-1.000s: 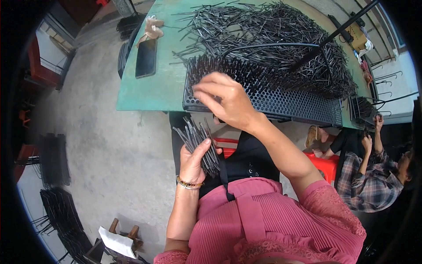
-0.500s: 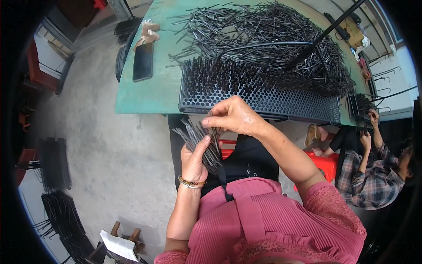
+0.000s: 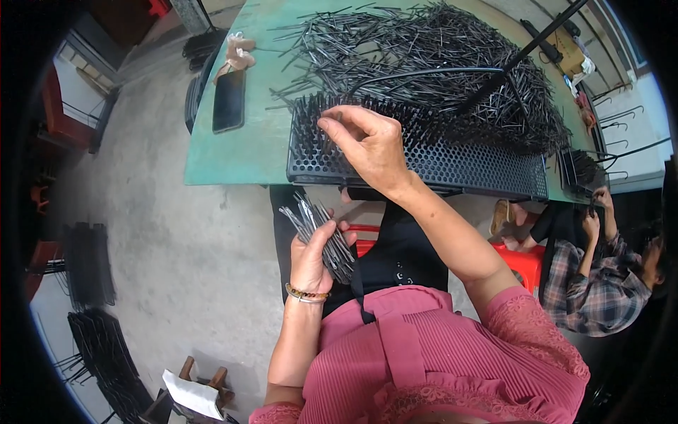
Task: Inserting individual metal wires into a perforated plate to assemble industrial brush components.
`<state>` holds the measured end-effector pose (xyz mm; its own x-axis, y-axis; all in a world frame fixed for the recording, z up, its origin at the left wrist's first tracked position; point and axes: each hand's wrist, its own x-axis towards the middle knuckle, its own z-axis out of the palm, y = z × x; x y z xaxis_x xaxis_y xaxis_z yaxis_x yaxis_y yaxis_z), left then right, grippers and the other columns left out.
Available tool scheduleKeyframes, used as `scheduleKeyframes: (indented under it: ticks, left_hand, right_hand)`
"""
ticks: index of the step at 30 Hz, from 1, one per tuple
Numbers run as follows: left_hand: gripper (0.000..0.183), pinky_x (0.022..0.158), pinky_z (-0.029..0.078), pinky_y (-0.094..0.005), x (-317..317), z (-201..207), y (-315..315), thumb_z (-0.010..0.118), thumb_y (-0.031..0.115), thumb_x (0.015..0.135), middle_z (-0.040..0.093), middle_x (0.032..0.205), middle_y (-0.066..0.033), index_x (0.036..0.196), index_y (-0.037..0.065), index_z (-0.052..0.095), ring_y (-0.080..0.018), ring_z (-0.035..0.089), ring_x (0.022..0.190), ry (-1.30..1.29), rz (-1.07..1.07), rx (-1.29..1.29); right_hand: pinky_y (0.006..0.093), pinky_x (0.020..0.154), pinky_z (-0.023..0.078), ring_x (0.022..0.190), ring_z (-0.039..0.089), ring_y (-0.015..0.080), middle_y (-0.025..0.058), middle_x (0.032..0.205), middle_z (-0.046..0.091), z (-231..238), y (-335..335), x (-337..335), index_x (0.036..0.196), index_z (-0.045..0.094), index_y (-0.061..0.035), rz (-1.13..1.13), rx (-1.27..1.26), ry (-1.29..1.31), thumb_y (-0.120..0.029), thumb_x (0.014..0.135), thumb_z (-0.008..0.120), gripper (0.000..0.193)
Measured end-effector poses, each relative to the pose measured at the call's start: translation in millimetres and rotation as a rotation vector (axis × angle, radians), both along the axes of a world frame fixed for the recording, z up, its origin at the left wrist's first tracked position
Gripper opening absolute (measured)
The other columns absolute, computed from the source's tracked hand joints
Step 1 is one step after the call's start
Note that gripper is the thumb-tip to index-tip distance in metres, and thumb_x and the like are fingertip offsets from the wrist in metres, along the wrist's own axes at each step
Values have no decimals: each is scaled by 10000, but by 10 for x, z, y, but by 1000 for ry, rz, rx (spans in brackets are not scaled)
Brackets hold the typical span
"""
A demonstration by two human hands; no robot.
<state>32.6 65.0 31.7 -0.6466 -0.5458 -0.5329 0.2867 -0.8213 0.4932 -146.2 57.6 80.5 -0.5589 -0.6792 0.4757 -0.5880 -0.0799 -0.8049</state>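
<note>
My left hand (image 3: 311, 256) is closed round a bundle of thin dark rods (image 3: 328, 244), held above my lap just in front of the table edge. Over the left part of a black perforated rack (image 3: 452, 166), my right hand (image 3: 371, 145) has its thumb and fingers drawn into a pinch. Whatever lies between those fingertips is lost against the dark rods behind. Many similar rods (image 3: 311, 116) stand upright in the rack's back rows, while rows of holes show along its front. Behind the rack, a big heap of loose rods (image 3: 424, 53) spreads over the green table (image 3: 233, 159).
A black phone (image 3: 229, 102) and a beige cloth item (image 3: 240, 53) lie at the table's left. A dark pole (image 3: 526, 53) slants over the heap. At the right, a person in a plaid shirt (image 3: 600, 293) works at another rack (image 3: 583, 173). A red stool (image 3: 519, 261) stands nearby.
My right hand has moved from the bundle up and forward to the rack's standing rods. The left hand has kept its hold on the bundle in nearly the same place.
</note>
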Motion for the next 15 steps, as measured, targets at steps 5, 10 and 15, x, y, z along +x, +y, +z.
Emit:
scheduleKeyframes:
  ticks: [5, 10, 15]
  left_hand:
    - [216, 696, 602, -368, 9, -32, -8, 618, 37, 844, 607, 878, -103, 1039, -21, 547, -198, 635, 807, 0, 4, -5]
    - [215, 701, 602, -376, 19, -42, 5, 624, 40, 841, 596, 878, -90, 1034, -18, 550, -183, 624, 802, -4, -17, -3]
    - [213, 706, 601, -380, 36, -50, 3, 628, 44, 839, 596, 878, -84, 1030, -15, 555, -178, 622, 793, 0, -18, -8]
  right_hand:
    - [205, 522, 458, 586, 589, 71, 76, 722, 664, -21, -19, 28, 915, 678, 14, -28, -32, 86, -78, 800, 703, 150]
    - [301, 520, 481, 593, 623, 213, 103, 777, 657, -103, -41, 65, 873, 650, 2, 56, -99, 155, -109, 807, 686, 134]
    - [325, 539, 491, 621, 633, 247, 100, 755, 648, -96, -34, 47, 855, 643, -11, 50, -74, 321, -120, 793, 697, 137]
